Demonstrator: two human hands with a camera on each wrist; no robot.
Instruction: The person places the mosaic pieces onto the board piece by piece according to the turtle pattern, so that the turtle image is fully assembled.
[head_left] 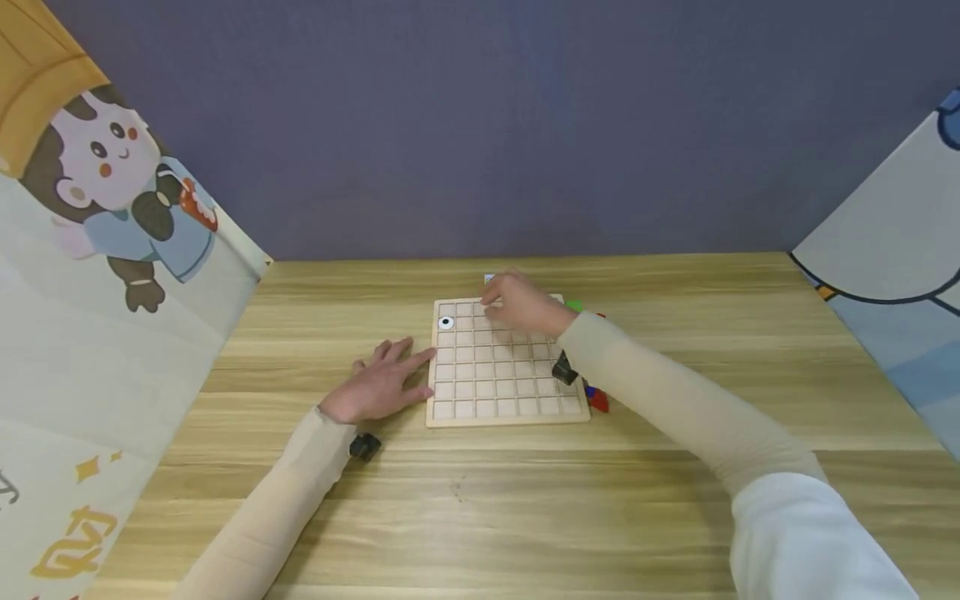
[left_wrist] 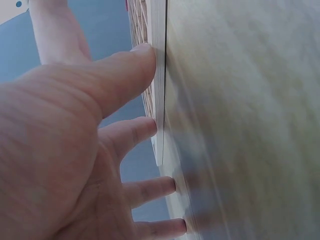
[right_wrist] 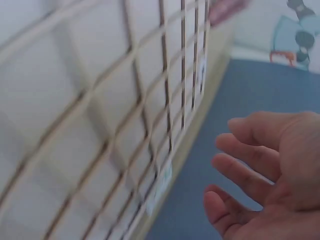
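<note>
A light wooden grid board (head_left: 474, 388) lies on the table. Along its left edge my left hand (head_left: 378, 387) is spread, thumb and index finger touching the rim. In the left wrist view, the thumb (left_wrist: 125, 75) presses against the board's side. My right hand (head_left: 528, 307) hovers over the far part of the grid, fingers loosely bent. The right wrist view shows these fingers (right_wrist: 245, 167) apart from the board, with nothing visible between them. A white round piece with a black dot (head_left: 446, 322) sits in a cell near the far left corner.
Past the board's far edge is a small white piece (head_left: 489, 278), partly hidden by my right hand. To the right lie a green piece (head_left: 573, 306), a red piece (head_left: 598, 402) and a blue piece (head_left: 590, 391). A dark wall panel (head_left: 480, 167) stands behind the table (head_left: 465, 525).
</note>
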